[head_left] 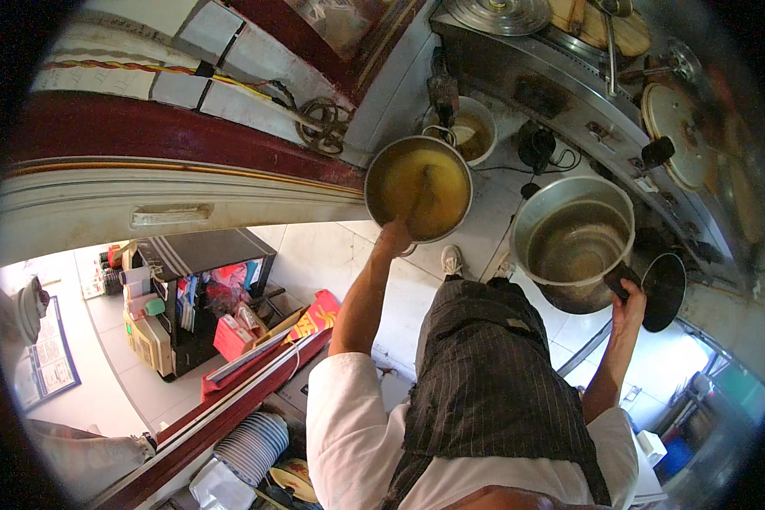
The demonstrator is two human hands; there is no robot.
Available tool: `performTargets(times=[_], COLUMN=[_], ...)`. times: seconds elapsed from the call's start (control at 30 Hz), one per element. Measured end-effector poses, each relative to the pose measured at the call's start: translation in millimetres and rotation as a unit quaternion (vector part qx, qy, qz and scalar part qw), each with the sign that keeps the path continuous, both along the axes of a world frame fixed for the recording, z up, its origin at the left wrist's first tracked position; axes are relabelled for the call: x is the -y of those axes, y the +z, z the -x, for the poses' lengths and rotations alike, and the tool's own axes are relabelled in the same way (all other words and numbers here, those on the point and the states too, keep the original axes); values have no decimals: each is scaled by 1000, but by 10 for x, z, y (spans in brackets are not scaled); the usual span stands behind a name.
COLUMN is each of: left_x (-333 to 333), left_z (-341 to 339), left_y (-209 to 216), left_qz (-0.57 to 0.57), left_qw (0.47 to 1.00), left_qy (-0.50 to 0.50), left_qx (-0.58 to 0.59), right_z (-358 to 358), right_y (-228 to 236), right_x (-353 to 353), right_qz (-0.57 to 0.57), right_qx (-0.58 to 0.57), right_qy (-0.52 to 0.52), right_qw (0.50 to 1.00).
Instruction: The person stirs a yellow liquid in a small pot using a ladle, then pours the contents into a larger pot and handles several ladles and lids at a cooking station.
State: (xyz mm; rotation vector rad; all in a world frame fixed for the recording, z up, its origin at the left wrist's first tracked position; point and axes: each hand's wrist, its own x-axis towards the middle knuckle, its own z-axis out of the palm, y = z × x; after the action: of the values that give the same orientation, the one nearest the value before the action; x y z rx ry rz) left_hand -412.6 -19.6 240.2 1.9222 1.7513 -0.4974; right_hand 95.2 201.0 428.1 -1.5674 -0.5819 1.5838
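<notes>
My left hand is closed at the near rim of a round metal pot with loop handles. Cloudy yellow liquid fills much of it. A brownish, ladle-like shape runs from the fingers into the liquid; its lower end is blurred. On the right, my right hand grips the black handle of a wide, deep aluminium pot. Its inside is stained brown, with what may be a little liquid at the bottom. What bears the weight of either pot is hidden.
Behind the yellow pot, a white bucket stands on the tiled floor beside a cable. A metal stove counter curves along the right, with a pot lid against it. A black pan is by my right hand; stacked plates lie lower left.
</notes>
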Motion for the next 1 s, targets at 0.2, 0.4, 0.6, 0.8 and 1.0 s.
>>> performTargets(times=[0.2,0.4,0.6,0.8,1.0], left_x=[532,257,490,958,1493], left_z=[-96,-451,-596,-826,-1171], left_y=[-572,68,-45,326,827], left_qz=[-212,26,6,-71,-121], left_qw=[841,742,431,462,511], left_qy=[476,568,664,670,676], left_qx=[145,355,612,576,518], right_z=[-1,-127,-105,-3,-3], right_y=[70,-37,-28,29,-45], right_x=[81,149,150,109,14], right_qz=[13,-5,19,30,48], right_qx=[-12,-4,-31,7,-13], right_qy=[-11,-44,-13,-48,6], right_qw=[1000,999,999,998,999])
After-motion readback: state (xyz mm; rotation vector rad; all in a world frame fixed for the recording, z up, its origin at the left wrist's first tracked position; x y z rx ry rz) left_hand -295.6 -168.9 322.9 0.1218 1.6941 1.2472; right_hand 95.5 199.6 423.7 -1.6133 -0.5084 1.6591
